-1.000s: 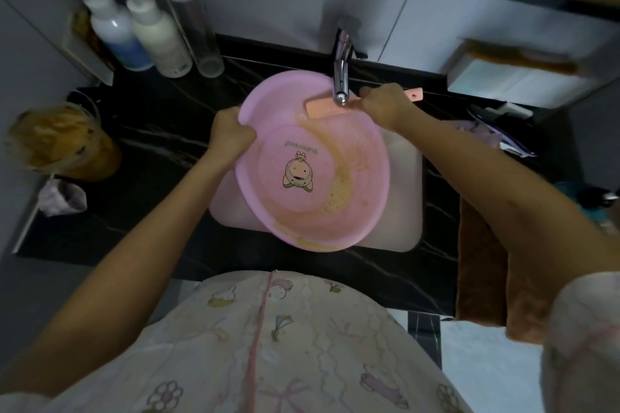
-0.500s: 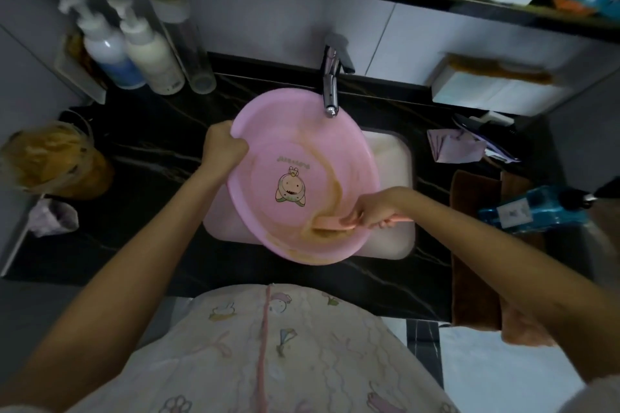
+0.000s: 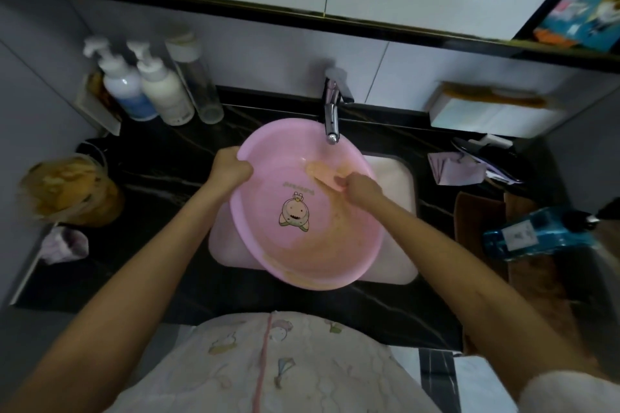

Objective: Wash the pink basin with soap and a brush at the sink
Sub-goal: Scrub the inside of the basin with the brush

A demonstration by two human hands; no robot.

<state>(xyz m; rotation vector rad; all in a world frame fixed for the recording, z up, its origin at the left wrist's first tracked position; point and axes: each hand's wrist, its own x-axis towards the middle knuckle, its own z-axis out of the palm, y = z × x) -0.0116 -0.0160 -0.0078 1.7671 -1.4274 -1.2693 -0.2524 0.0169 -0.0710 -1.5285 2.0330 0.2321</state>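
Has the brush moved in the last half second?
Yes. The brush, held by the right hand, swept from the basin's near side up toward the faucet.

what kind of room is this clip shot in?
Most likely a home bathroom vanity: a small white sink with a chrome faucet, set in a dark marbled counter, and pump bottles lined up against the wall.

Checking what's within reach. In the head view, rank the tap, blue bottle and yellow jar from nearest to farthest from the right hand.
1. Tap, just behind the right hand, over the far rim of the basin.
2. Blue bottle, lying on the counter to the right.
3. Yellow jar, far left, beyond the basin.
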